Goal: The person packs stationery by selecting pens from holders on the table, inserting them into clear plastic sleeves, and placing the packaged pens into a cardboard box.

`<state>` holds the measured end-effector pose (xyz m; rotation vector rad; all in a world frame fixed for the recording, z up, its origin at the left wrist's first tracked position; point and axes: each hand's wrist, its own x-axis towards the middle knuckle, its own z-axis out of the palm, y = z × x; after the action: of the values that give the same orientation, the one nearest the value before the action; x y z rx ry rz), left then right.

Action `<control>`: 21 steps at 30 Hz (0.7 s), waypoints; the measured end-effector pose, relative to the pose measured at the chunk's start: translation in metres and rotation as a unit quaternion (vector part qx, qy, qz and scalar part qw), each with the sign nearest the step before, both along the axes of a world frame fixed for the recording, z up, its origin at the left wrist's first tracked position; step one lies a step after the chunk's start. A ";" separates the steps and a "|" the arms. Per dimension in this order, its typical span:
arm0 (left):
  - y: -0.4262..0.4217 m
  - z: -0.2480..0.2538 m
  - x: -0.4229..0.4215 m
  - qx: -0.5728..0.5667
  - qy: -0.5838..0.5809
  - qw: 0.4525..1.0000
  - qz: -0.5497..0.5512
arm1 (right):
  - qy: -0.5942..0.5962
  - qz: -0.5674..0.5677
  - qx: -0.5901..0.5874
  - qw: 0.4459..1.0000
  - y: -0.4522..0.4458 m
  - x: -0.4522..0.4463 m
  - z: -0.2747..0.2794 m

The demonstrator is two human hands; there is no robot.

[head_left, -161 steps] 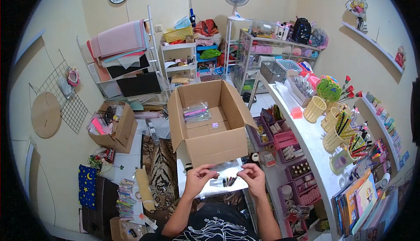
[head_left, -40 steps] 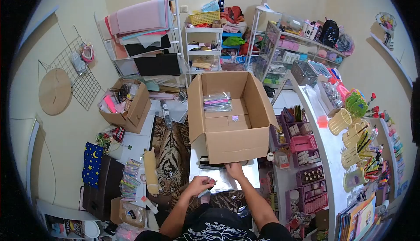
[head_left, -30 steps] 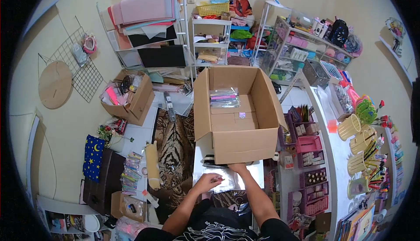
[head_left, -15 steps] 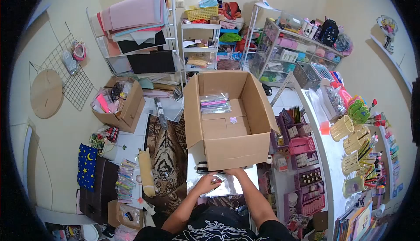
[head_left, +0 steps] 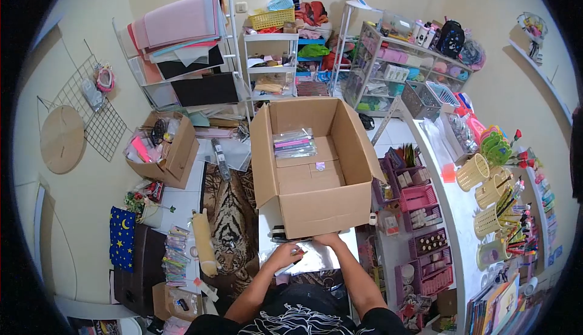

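Observation:
A large open cardboard box [head_left: 325,213] stands on a small white table [head_left: 270,218] in front of me. Inside lie several clear plastic packs of slim pink, purple and pale items [head_left: 294,145]. My left hand [head_left: 283,255] is closed, low before the box, around a small slim thing with a red part, too small to name. My right hand [head_left: 328,241] reaches to the box's lower front edge, its fingers mostly hidden. Between and below the hands lies a shiny clear or silvery sheet [head_left: 313,261]. A dark object [head_left: 279,233] sits by the box's front left corner.
At left are a filled carton [head_left: 176,165], plastic-wrapped packs [head_left: 177,256] and a yellowish roll [head_left: 203,244] on the floor. Purple baskets [head_left: 419,198] and a curved white counter [head_left: 452,225] with pen holders stand at right. Shelves [head_left: 270,61] line the back.
The view has shifted slightly, so the room and box appear a little to the left. Both hands keep nearly the same place by the box's front.

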<state>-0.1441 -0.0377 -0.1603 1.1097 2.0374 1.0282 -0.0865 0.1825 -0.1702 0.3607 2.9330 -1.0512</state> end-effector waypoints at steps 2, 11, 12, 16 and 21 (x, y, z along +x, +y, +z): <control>0.000 0.000 0.000 -0.018 -0.004 1.000 -0.002 | -0.009 -0.003 0.008 1.000 0.002 0.002 0.005; 0.002 0.008 0.000 -0.030 -0.001 0.999 -0.017 | 0.023 0.007 -0.001 1.000 0.010 0.006 0.031; 0.002 0.011 -0.001 -0.047 -0.015 0.998 -0.032 | 0.029 0.010 0.011 0.999 0.012 0.005 0.027; 0.005 0.019 0.000 -0.071 -0.029 0.996 -0.042 | 0.027 -0.006 -0.022 0.999 0.019 0.006 0.015; 0.005 0.018 0.000 -0.061 0.002 0.997 -0.054 | 0.042 0.009 -0.015 0.999 0.030 0.008 -0.007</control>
<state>-0.1439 -0.0329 -0.1421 1.1457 1.9913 0.8362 -0.0783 0.2127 -0.1773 0.2961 2.9844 -1.1343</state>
